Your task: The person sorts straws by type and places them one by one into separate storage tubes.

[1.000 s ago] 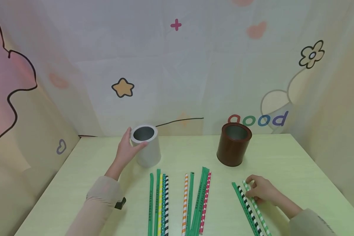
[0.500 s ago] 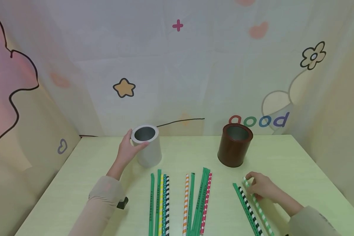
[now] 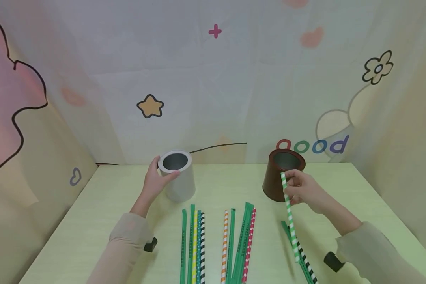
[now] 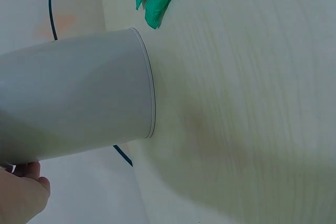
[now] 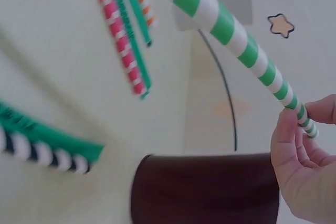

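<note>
My left hand [image 3: 155, 182] holds the rim of a light grey cylindrical cup [image 3: 182, 187], thumb in front and fingers at its far side. The cup [image 4: 79, 93] stands on the table. My right hand [image 3: 307, 191] pinches a green-and-white striped paper straw [image 3: 289, 215] close to its upper end. The straw slants in the air, its lower end hanging toward me. Just behind that hand stands a dark brown cup [image 3: 272, 185], partly covered by it. Below the straw lie a black-and-white striped straw [image 3: 303, 254] and a green-wrapped straw [image 3: 307, 274].
At centre left lies a row of several straws: green-wrapped, yellow [image 3: 194, 248], teal dotted and black-striped. Another group beside it has an orange-striped straw [image 3: 224, 244], green-wrapped ones [image 3: 242, 244] and a pink dotted straw [image 3: 249, 244]. A printed cloth [image 3: 213, 98] hangs behind the table.
My right hand has lifted the green-striped straw off the table and moved up and left, in front of the brown cup. The left hand stays on the grey cup.
</note>
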`<state>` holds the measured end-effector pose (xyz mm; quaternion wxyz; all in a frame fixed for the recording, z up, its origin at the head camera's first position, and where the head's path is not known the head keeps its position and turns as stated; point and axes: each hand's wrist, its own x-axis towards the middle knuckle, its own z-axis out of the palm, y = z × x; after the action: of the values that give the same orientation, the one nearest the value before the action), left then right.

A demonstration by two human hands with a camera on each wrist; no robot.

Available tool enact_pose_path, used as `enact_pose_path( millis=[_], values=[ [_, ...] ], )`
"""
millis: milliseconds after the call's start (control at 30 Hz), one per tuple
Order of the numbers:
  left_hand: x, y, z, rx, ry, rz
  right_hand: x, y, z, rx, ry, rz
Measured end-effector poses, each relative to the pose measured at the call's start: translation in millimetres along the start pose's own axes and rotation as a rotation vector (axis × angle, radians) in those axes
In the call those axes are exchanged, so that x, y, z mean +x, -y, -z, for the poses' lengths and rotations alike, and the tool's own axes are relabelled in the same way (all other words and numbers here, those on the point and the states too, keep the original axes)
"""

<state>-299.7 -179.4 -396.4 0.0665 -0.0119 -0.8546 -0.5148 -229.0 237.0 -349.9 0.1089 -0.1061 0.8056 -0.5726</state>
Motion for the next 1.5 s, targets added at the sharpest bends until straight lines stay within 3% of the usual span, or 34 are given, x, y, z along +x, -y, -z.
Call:
enact_pose_path(
  millis=[500, 833, 1067, 1233, 1500],
  values=[
    [-1.1, -0.3, -0.8, -0.033, -0.017, 0.0, 45.1, 73.7, -23.0, 0.389, -0.164, 0.111],
    [-3.1, -1.4, -0.1, -0.031, -0.021, -0.008, 80.4, 102.7, -47.1, 0.588, -0.272, 0.23],
    [-1.5, 0.1, -0.1, -0.031, -0.029, -0.002, 105.9, 118.0, -71.7, 0.7, -0.341, 0.26],
    [-0.3, 1.6, 0.1, -0.031, -0.029, 0.005, 126.0, 120.8, -96.0, 0.707, -0.398, 0.248],
    [0.2, 1.8, 0.1, -0.027, -0.03, 0.012, 149.6, 111.3, -133.3, 0.599, -0.451, 0.211]
  ],
)
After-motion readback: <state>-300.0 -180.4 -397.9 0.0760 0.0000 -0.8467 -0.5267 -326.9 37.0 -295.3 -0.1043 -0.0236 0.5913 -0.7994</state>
